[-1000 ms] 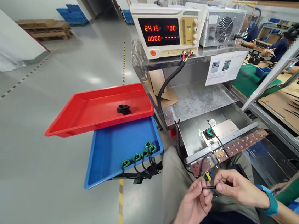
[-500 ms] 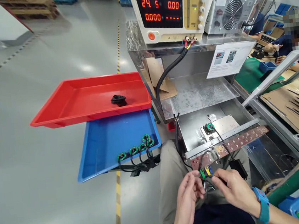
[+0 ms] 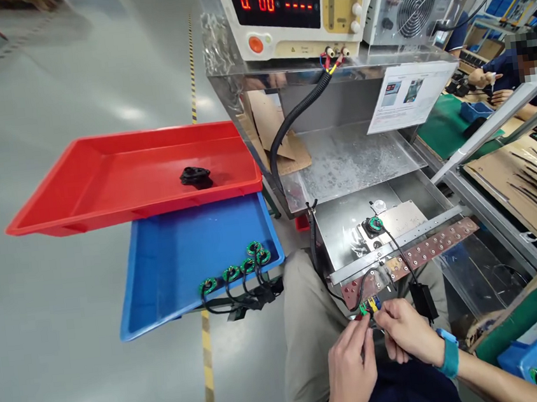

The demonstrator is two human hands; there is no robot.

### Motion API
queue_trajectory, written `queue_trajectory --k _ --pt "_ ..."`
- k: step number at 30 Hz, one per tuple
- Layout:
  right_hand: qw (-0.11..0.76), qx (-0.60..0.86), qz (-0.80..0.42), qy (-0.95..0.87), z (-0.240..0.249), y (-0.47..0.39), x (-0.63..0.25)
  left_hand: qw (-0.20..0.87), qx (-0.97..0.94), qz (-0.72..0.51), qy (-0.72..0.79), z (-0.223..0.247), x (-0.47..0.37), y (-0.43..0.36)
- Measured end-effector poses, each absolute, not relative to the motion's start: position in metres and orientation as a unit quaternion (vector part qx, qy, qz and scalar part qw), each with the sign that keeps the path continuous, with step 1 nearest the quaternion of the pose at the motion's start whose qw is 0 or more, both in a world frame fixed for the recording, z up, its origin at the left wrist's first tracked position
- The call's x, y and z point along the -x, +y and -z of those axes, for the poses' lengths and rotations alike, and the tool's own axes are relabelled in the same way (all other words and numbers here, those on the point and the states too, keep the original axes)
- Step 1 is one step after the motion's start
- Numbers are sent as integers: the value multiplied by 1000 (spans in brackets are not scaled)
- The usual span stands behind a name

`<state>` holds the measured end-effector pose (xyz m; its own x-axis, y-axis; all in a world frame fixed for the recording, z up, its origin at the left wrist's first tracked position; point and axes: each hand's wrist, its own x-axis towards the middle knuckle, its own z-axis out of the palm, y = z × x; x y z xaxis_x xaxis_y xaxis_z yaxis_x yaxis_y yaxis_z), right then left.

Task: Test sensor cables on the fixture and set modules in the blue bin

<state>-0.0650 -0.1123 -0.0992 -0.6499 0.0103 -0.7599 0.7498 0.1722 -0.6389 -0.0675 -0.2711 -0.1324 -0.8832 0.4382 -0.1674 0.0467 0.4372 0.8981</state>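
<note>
fingertips of both hands meet low in the view, over the lap and just below the copper-coloured strip [image 3: 413, 256] that runs along the front of the steel surface [image 3: 347, 218]. left hand [image 3: 350, 362] is curled, thumb and forefinger pinched near the small green and yellow connector [image 3: 370, 306]; right hand [image 3: 407, 333], with a teal band at the wrist, is also curled and pinches the thin black lead [image 3: 401, 254] right beside that connector, though exactly which fingers bear on the plug is too small to tell. the lead climbs from there to a green ring coil [image 3: 374, 224] seated in a fixture on the surface, and a black block [image 3: 423, 301] hangs on it just beside the right hand. judging by its look, the lead is light, limp and thin, so it would kink or pull loose if tugged; the firm plastic connector body seems the better place to grip than the wire. four more ring coils [image 3: 237, 271] with black leads sit at the near edge of the blue tray [image 3: 170, 269], below a red tray [image 3: 116, 172] holding one black part [image 3: 195, 177]. above stands a power supply [image 3: 286, 7] with red digits.
</note>
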Motion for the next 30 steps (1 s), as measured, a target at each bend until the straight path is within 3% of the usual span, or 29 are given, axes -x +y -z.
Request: queue_trajectory --k 9,19,27,30 --pt "316 -301 672 599 105 -126 66 192 -171 -464 848 137 71 -273" --pt "312 -279 689 592 111 -130 71 202 -129 -522 819 140 74 -277" --pt "342 -267 673 599 120 -130 72 132 -153 -526 826 201 63 -281" --pt "277 -253 661 650 131 -127 71 97 -152 -521 834 223 60 -279"
